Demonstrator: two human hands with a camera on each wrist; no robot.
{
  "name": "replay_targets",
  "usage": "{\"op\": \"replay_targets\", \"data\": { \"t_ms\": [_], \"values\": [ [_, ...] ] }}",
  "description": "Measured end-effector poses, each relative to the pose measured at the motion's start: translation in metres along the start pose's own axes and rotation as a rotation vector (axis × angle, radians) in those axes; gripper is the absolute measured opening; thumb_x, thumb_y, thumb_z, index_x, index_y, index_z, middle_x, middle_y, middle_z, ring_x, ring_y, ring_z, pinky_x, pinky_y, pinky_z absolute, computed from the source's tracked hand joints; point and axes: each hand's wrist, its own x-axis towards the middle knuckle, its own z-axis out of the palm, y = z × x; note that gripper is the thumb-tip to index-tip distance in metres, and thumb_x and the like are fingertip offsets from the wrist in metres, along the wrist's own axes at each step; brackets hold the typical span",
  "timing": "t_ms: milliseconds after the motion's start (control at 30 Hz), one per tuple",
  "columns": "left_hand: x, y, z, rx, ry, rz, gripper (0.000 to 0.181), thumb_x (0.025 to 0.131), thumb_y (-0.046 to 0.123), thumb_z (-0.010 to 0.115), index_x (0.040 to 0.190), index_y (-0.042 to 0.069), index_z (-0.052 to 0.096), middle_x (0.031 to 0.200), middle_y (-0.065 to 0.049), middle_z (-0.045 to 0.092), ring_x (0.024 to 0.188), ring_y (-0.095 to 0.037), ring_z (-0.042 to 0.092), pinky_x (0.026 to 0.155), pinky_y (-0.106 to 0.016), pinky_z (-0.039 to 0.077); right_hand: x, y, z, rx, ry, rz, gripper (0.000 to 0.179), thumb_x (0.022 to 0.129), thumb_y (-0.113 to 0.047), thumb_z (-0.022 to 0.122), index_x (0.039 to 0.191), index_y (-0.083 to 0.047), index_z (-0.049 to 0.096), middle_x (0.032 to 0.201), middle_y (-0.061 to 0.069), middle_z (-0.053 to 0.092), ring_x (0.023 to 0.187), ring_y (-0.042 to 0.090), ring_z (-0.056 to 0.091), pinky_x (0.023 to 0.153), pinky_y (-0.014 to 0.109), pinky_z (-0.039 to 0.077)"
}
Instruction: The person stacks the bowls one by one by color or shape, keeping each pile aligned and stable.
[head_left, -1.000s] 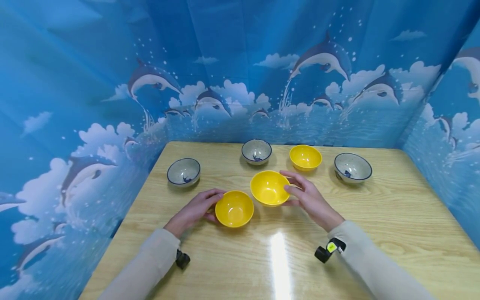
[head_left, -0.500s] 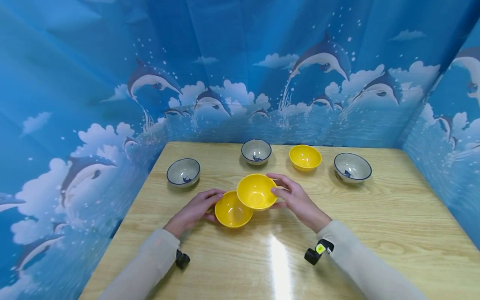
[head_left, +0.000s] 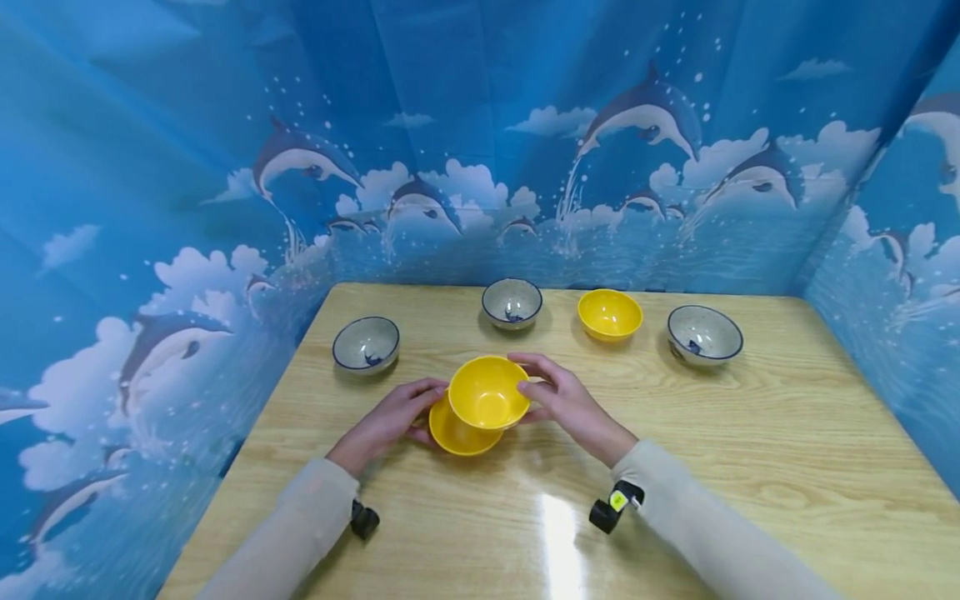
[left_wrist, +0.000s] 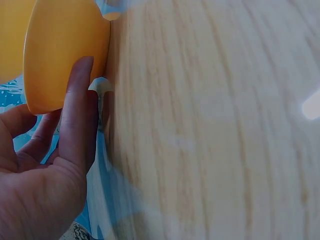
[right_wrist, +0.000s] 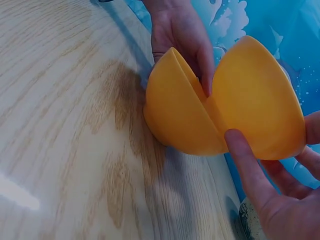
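Note:
My left hand grips the lower yellow bowl by its left side, thumb at the rim and fingers against the outer wall. That bowl stands upright on the wooden table. My right hand holds a second yellow bowl at its right side, raised and overlapping the lower one. From the right wrist view, the upper bowl is tilted with its base partly inside the mouth of the lower bowl. In the left wrist view, fingers lie along the lower bowl's wall.
Along the back of the table stand a grey blue-rimmed bowl, another yellow bowl and a grey bowl to the right. One more grey bowl is at the left. A dolphin-print curtain closes off the back and sides.
My right hand has carried its yellow bowl leftward and slightly nearer, from beside the other yellow bowl to over it. My left hand and its bowl have barely moved.

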Motion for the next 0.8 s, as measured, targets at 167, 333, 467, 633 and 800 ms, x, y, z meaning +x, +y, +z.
{"op": "replay_targets", "data": {
  "t_ms": [167, 333, 467, 633, 800],
  "values": [
    [0.0, -0.002, -0.001, 0.002, -0.001, 0.005, 0.043, 0.117, 0.037, 0.051, 0.15, 0.012, 0.062, 0.152, -0.016, 0.061, 0.118, -0.025, 0.068, 0.082, -0.04, 0.069, 0.002, 0.001, 0.006, -0.029, -0.002, -0.002, 0.052, 0.113, -0.019, 0.058, 0.164, -0.016, 0.047, 0.162, 0.022, 0.048, 0.128, 0.03, 0.066, 0.102, 0.058, 0.063],
    [0.0, -0.003, -0.001, -0.006, -0.008, 0.006, 0.043, 0.117, 0.037, 0.051, 0.15, 0.012, 0.062, 0.152, -0.017, 0.061, 0.117, -0.025, 0.068, 0.082, -0.04, 0.069, 0.004, 0.004, 0.012, -0.056, 0.003, 0.013, 0.051, 0.113, -0.018, 0.058, 0.163, -0.017, 0.048, 0.163, 0.021, 0.049, 0.126, 0.03, 0.067, 0.099, 0.055, 0.065],
    [0.0, -0.002, -0.001, -0.015, -0.013, 0.005, 0.044, 0.117, 0.037, 0.05, 0.151, 0.012, 0.061, 0.152, -0.017, 0.061, 0.118, -0.026, 0.068, 0.083, -0.04, 0.069, 0.005, 0.007, 0.016, -0.062, 0.015, 0.021, 0.05, 0.113, -0.017, 0.058, 0.162, -0.019, 0.05, 0.162, 0.02, 0.05, 0.129, 0.031, 0.065, 0.098, 0.056, 0.065],
    [0.0, -0.002, -0.002, -0.017, -0.012, 0.001, 0.043, 0.118, 0.035, 0.048, 0.152, 0.012, 0.06, 0.154, -0.018, 0.06, 0.12, -0.026, 0.069, 0.084, -0.04, 0.069, 0.006, 0.009, 0.022, -0.088, 0.029, 0.007, 0.049, 0.112, -0.015, 0.058, 0.16, -0.018, 0.052, 0.161, 0.017, 0.052, 0.136, 0.035, 0.06, 0.094, 0.052, 0.067],
    [0.001, -0.001, -0.002, -0.02, -0.021, 0.006, 0.043, 0.118, 0.035, 0.048, 0.152, 0.011, 0.06, 0.156, -0.018, 0.06, 0.122, -0.026, 0.069, 0.086, -0.041, 0.069, 0.008, 0.011, 0.028, -0.108, 0.065, 0.014, 0.05, 0.109, -0.01, 0.059, 0.159, -0.018, 0.055, 0.158, 0.015, 0.056, 0.137, 0.037, 0.058, 0.089, 0.048, 0.069]
  ]
}}
